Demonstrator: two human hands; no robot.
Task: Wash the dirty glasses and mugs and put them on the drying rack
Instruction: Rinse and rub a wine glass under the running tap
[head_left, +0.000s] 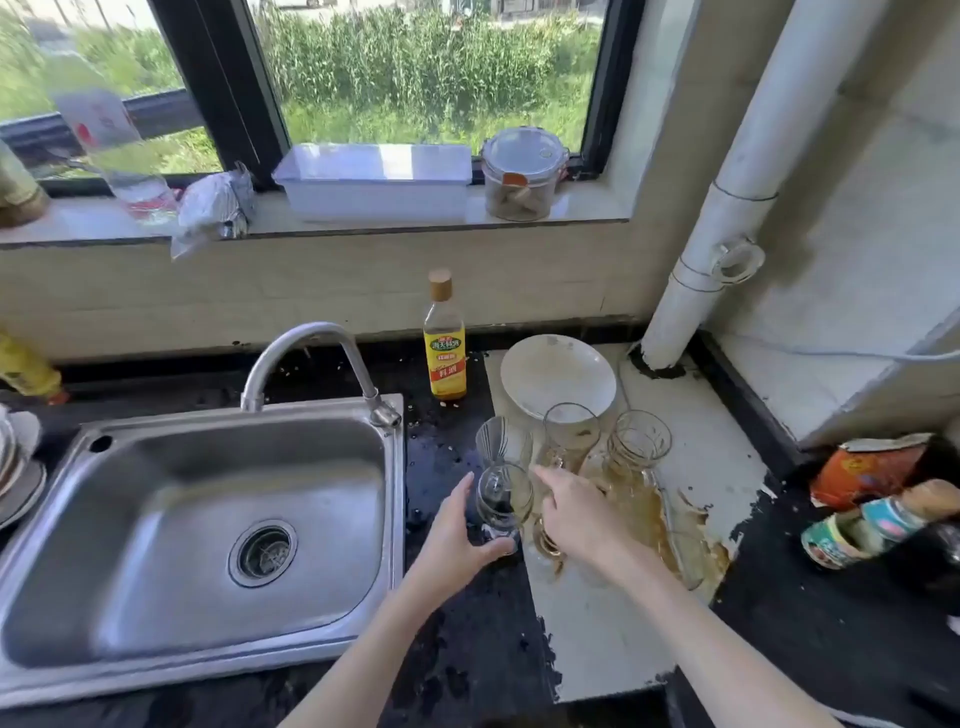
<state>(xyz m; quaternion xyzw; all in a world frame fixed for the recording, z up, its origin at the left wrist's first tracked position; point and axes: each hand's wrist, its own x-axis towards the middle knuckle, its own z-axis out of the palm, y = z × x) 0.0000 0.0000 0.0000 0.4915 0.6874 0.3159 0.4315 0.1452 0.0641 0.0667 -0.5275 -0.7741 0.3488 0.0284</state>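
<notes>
Several clear glasses stand on the counter right of the steel sink. My left hand grips the nearest clear glass low down, thumb in front. My right hand reaches over a brown-stained glass below it, index finger stretched toward the held glass; whether it holds the stained glass is hidden. Behind stand a ribbed glass, a taller glass and a patterned glass. A white bowl leans behind them.
A curved tap stands over the sink. A yellow-labelled bottle is at the back wall. Brown liquid is spilled on the white board. Plates are stacked at far left, jars and packets at far right.
</notes>
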